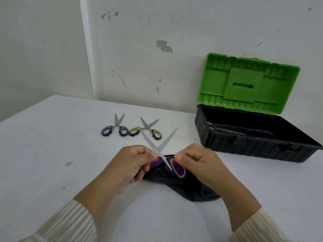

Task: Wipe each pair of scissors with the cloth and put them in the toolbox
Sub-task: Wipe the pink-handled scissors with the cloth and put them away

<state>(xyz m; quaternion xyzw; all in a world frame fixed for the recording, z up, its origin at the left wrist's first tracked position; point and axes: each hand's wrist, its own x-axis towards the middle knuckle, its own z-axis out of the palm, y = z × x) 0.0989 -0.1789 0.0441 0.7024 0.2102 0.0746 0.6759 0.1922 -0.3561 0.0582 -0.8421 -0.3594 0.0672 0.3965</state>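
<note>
While both hands hold the purple scissors (167,139) up near the middle of the white table (52,145), there is lots of bare table at 9 o'clock, out to its left edge, and more at 6 o'clock between the two striped sleeves (70,222). The left hand (132,165) has its fingers curled tight around the scissors by the screw and one handle. The right hand (197,163) has curled fingers too and pinches the top of the pink-edged handle. The blades stand open like an X and point to 12 o'clock. One purple handle is mostly hidden inside the left hand. A dark cloth (183,187) lies under the hands, partly covered by them, and I cannot tell if a hand holds it too. At 11 o'clock the blue scissors (115,128) and green scissors (148,128) lie side by side, open, with one raised blade tip crossing in front of the green pair. At 2 o'clock the black toolbox (244,142) sits against the wall with its green lid (244,81) up. Another pair (225,130) lies inside, dark and hard to make out.
</note>
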